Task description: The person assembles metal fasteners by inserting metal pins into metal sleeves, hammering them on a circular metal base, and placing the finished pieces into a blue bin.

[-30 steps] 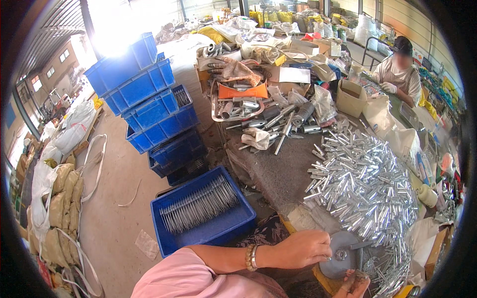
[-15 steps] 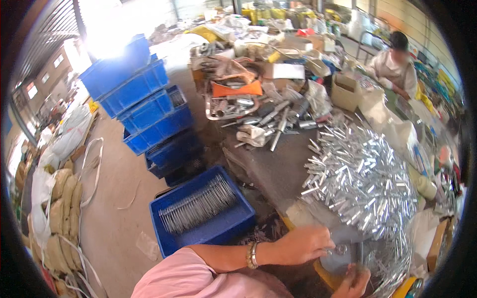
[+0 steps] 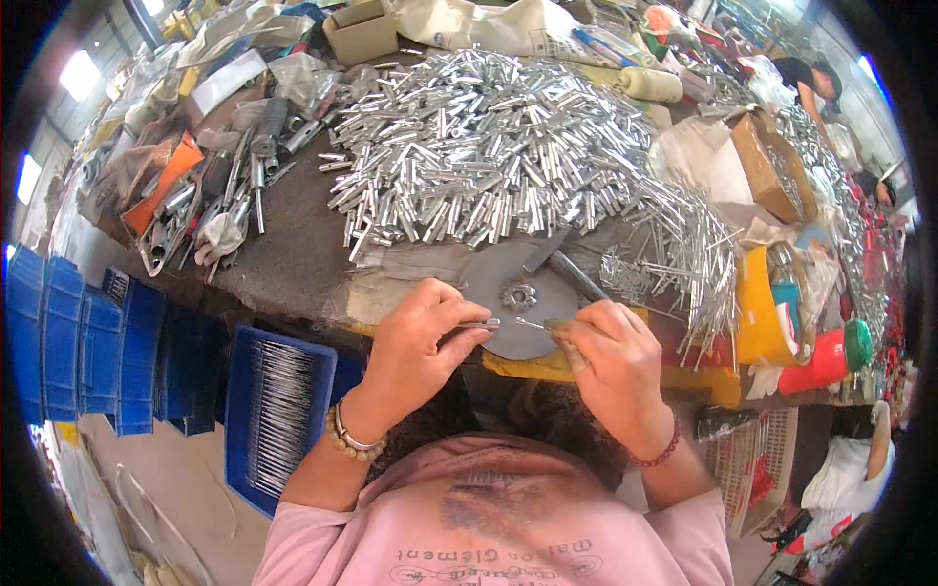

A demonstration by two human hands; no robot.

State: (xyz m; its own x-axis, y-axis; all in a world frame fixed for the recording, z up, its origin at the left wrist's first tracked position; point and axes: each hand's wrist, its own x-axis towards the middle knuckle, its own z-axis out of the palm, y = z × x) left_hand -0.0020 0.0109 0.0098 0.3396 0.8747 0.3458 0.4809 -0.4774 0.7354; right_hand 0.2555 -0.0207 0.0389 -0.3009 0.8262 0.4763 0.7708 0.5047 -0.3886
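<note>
Cluttered bench edge — hands (image 3: 420, 337) (image 3: 611, 356) pinching small metal pieces over grey disc (image 3: 518, 298).

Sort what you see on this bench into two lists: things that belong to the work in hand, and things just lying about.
In use:
- left hand pinching a short metal tube
- right hand holding a thin pin
- grey round disc
- heap of silver tubes
- pile of thin pins

Lying about:
- orange-handled tools
- cardboard box
- red cup
- blue crates

View has dropped onto the bench. Both hands, left hand (image 3: 415, 337) and right hand (image 3: 608, 356), now meet over the grey metal disc (image 3: 518, 298), pinching a thin pin (image 3: 532, 323) and small tube (image 3: 479, 325).
</note>
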